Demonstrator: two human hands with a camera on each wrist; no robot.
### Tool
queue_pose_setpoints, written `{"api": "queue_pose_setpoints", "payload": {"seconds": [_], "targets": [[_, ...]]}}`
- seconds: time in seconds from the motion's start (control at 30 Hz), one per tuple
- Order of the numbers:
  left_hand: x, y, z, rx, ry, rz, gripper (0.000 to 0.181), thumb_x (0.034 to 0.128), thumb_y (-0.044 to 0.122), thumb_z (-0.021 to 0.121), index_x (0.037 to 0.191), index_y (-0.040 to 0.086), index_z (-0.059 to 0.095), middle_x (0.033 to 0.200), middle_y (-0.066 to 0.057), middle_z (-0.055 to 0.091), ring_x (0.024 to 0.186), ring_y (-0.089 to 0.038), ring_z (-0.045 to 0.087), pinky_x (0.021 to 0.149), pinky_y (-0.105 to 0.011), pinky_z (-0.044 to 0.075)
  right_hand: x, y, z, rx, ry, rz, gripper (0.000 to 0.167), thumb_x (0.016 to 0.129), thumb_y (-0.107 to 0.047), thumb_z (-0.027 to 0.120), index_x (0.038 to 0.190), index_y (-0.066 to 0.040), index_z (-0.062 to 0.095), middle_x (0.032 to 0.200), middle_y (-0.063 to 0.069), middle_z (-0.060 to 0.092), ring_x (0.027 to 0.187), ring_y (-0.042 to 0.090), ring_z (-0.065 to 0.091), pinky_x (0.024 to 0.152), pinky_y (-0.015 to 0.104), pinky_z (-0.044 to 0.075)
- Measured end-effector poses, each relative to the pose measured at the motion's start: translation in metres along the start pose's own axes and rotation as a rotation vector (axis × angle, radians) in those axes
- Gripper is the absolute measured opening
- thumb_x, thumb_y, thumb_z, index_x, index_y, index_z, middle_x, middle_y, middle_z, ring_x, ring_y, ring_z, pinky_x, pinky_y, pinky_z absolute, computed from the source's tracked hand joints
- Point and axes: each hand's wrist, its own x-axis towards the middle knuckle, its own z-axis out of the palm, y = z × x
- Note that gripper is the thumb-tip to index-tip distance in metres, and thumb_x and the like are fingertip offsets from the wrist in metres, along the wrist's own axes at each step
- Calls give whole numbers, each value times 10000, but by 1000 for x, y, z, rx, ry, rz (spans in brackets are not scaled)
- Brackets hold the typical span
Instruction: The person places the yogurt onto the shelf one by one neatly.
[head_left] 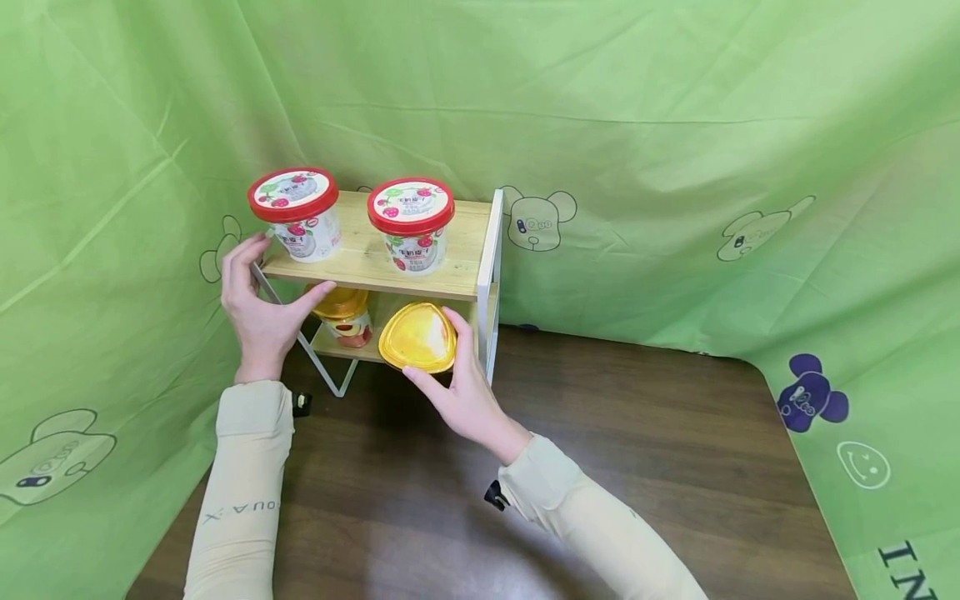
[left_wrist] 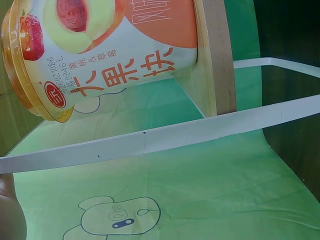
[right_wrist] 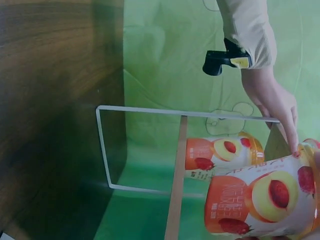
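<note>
My right hand (head_left: 472, 400) grips a yogurt cup (head_left: 417, 337) with a rounded-triangular golden lid, thumb and fingers on either side. It is at the front of the lower board of a small two-tier shelf (head_left: 360, 268); whether its base touches the board is hidden. In the right wrist view this cup (right_wrist: 245, 207) shows peach and strawberry pictures. A matching yogurt cup (head_left: 352, 329) stands on the lower board, to the left. My left hand (head_left: 262, 325) holds the shelf's upper left corner, thumb across the front, fingers at the side.
Two white tubs with red lids, one left (head_left: 309, 237) and one right (head_left: 417, 252), stand on the top board. White metal frames (head_left: 489, 283) bound the shelf's sides. Green cloth (head_left: 637, 167) with cartoon bears hangs behind and beside it. Brown wood-look flooring (head_left: 637, 442) lies in front.
</note>
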Motion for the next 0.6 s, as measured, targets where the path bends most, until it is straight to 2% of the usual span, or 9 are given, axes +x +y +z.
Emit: {"api": "queue_pose_setpoints", "payload": {"seconds": [0.13,0.33,0.47,0.6], "targets": [[0,15,-1,-5,-7,29,826,608,214,990,1289,-55,608,1368,-101,576,1286,-189,481,1087,-347,385,10,2,1,-19,31,11,838,940,-282,753,1559,-165,200,1512,47,356,1341,152,391,1129,392,348],[-2,40,-2,-17,-12,55,792,614,95,953,1265,-153,575,1347,-276,550,1279,-265,488,1092,-423,381,23,3,3,1,65,41,796,947,-277,744,1545,-140,236,1468,37,386,1323,136,407,1132,351,336],[-2,43,-2,-29,1,29,786,596,85,952,1253,-143,586,1340,-245,567,1276,-255,492,1096,-431,376,30,5,4,6,62,64,799,956,-280,734,1558,-145,227,1479,31,396,1321,133,414,1136,336,332],[-2,43,-1,-30,5,20,788,590,90,955,1252,-134,592,1340,-224,572,1275,-244,494,1099,-421,372,36,6,5,-35,68,110,796,960,-328,724,1565,-169,233,1473,44,434,1287,150,465,1106,357,381]]}}
